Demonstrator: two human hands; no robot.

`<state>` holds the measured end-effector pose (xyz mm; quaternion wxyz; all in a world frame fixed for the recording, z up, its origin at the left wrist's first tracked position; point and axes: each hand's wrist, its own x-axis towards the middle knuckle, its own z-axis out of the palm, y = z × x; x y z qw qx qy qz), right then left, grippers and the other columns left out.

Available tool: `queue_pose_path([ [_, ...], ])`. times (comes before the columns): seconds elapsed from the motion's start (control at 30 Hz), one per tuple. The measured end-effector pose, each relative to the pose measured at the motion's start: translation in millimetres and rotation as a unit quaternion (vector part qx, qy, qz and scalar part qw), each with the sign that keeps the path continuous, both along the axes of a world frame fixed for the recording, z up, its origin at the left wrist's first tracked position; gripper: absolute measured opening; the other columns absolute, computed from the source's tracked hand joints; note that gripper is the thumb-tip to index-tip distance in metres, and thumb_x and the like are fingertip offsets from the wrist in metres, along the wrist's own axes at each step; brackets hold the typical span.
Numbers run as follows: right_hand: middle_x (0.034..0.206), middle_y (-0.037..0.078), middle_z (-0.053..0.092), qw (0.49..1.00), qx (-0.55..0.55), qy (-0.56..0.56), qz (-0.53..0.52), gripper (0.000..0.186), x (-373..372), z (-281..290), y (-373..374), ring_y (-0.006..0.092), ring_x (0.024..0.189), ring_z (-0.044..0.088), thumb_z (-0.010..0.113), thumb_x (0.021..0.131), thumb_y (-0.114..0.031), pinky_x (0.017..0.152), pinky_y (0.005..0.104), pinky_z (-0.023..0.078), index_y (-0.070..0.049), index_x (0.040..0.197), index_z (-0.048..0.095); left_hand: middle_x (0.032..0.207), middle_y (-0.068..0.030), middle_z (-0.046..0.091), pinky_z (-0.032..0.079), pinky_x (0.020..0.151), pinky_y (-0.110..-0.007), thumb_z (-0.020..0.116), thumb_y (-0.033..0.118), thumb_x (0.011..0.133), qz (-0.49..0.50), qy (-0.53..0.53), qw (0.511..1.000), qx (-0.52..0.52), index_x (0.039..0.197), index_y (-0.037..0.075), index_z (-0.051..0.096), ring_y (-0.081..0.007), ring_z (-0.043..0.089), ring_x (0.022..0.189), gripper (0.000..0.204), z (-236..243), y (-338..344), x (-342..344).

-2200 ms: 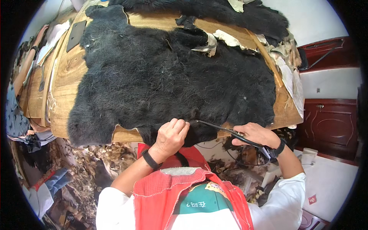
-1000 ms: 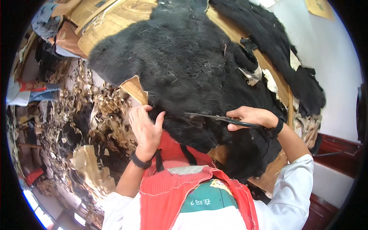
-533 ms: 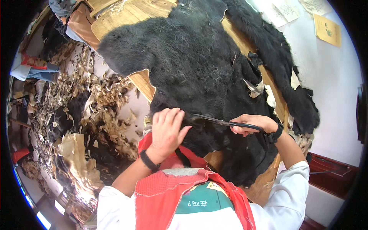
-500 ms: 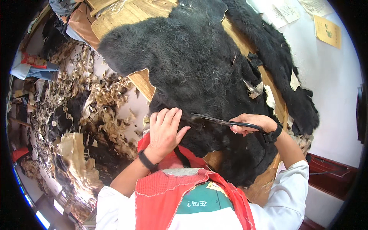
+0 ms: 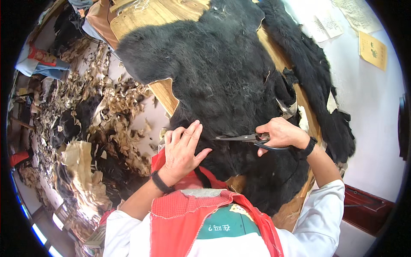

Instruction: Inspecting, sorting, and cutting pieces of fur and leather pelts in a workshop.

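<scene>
A large black fur pelt (image 5: 209, 73) lies hair side up over a wooden table. My left hand (image 5: 183, 147) rests flat on its near left edge, fingers stretched out and the thumb spread to the right. To the right, my right hand (image 5: 280, 133) grips dark-handled scissors (image 5: 240, 138) by their loops. Their blades lie nearly level just above or on the fur, tips pointing left toward my left hand. The blades look close together. Whether the tips touch the hair I cannot tell.
Wood of the table (image 5: 160, 13) shows around the pelt. A long black fur strip (image 5: 306, 64) lies along the right side. Many tan and brown fur scraps (image 5: 115, 103) cover the floor at left. Papers hang on the white wall (image 5: 368, 94); a person (image 5: 45, 64) is at far left.
The scissors have turned in my right hand, so the tips sit lower and the blades are more level. More of the handle loops shows. My left hand stays flat in nearly the same place.
</scene>
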<state>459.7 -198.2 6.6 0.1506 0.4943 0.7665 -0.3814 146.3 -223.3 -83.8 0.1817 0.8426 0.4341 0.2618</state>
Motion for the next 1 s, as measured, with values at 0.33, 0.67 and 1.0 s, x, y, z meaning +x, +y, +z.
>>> queue_pose_path([
  [0.33, 0.057, 0.015, 0.055, 0.999, 0.044, -0.02, -0.005, 0.062, 9, 11, -25, 0.0397, 0.06, 0.058, 0.076, 0.062, -0.061, 0.054, 0.0437, 0.044, -0.004, 0.069, 0.054, 0.125, -0.0046, 0.058, 0.034, 0.09, -0.04, 0.081, 0.03, 0.064, -0.022, 0.033, 0.999, 0.011, 0.12, 0.006, 0.058, -0.0262, 0.049, 0.102, 0.065, 12, 15, -2],
  [0.67, 0.076, 0.012, 0.057, 0.916, 0.102, -0.009, -0.387, 0.068, -18, 30, -154, 0.0311, 0.074, 0.062, 0.08, 0.06, -0.059, 0.063, 0.0382, 0.047, -0.003, 0.087, 0.052, 0.084, -0.0029, 0.058, 0.035, 0.082, -0.037, 0.072, 0.012, 0.07, -0.349, 0.059, 0.93, -0.1, 0.086, 0.011, 0.065, -0.0228, 0.053, 0.091, 0.018, 22, 64, 45],
  [1.0, 0.079, 0.012, 0.056, 0.887, 0.311, -0.078, -0.332, 0.066, -87, -13, -168, 0.0301, 0.076, 0.06, 0.078, 0.058, -0.059, 0.065, 0.0405, 0.048, -0.002, 0.082, 0.055, 0.078, -0.0056, 0.059, 0.041, 0.079, -0.037, 0.072, 0.01, 0.073, -0.448, 0.0, 0.874, -0.191, 0.079, 0.008, 0.071, -0.0247, 0.056, 0.085, 0.006, 36, 96, 59],
])
